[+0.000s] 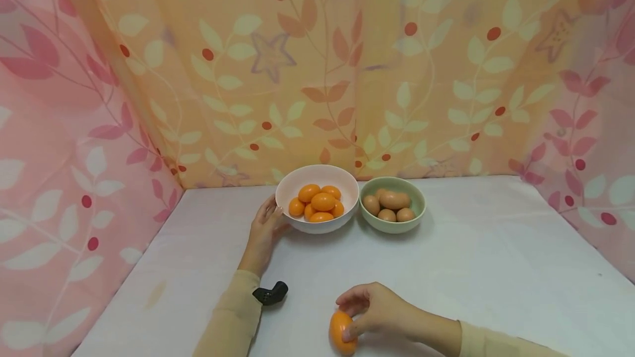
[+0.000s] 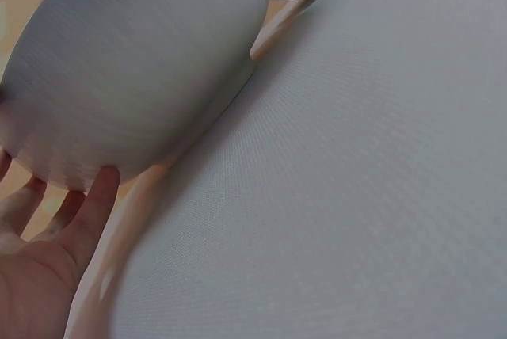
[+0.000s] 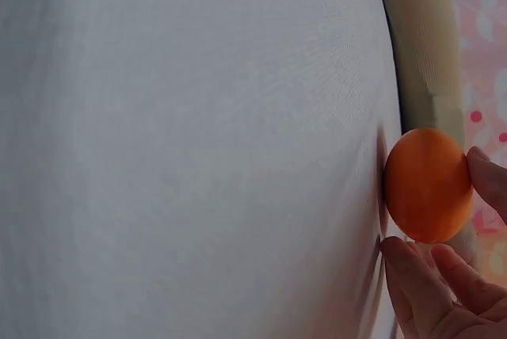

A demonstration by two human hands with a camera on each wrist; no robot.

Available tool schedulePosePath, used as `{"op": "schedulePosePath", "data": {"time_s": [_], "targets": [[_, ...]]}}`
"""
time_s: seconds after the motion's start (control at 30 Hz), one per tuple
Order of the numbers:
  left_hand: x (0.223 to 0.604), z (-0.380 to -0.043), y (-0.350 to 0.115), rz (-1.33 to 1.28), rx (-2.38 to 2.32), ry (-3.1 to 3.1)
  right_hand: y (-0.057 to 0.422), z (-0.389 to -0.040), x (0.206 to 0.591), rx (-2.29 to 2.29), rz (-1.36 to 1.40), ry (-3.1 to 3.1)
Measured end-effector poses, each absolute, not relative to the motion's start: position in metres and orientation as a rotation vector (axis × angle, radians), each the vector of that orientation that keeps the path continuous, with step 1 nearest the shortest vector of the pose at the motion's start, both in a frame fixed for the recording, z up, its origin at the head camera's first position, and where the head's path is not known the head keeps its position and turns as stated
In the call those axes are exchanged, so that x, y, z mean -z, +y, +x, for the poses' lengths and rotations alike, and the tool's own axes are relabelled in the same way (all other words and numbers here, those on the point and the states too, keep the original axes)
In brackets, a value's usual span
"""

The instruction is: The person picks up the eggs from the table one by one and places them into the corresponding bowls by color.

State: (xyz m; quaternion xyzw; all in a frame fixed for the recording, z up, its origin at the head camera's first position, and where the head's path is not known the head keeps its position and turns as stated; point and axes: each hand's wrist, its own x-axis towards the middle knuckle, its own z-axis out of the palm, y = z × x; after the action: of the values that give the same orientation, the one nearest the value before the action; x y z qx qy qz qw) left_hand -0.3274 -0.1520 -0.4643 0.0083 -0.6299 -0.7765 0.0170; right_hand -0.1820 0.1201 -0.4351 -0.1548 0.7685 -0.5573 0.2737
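Observation:
My left hand (image 1: 265, 230) rests at the left side of a white bowl (image 1: 317, 228). In the left wrist view its spread fingertips (image 2: 107, 177) touch the bowl's outer wall. Several glossy orange eggs (image 1: 323, 201) lie heaped inside that bowl. At the front of the table, my right hand (image 1: 379, 313) pinches another orange egg (image 1: 338, 330), thumb on its near side and fingers at its far end. The right wrist view shows this egg (image 3: 428, 184) close to the tabletop, between thumb and fingers.
A smaller green bowl (image 1: 394, 227) with several brown eggs (image 1: 392, 199) stands right beside the white bowl. White cloth covers the table (image 1: 496, 269). Patterned curtains (image 1: 327, 70) enclose the back and sides. A black device (image 1: 271, 293) sits at the left wrist.

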Motion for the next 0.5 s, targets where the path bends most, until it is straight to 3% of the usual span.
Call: {"op": "schedulePosePath", "data": {"time_s": [0.5], "targets": [[0.4656,-0.3274,-0.1521,0.027,2.385,-1.978,0.1102,-0.1759,0.4329,1.472,-0.395,2.037]]}}
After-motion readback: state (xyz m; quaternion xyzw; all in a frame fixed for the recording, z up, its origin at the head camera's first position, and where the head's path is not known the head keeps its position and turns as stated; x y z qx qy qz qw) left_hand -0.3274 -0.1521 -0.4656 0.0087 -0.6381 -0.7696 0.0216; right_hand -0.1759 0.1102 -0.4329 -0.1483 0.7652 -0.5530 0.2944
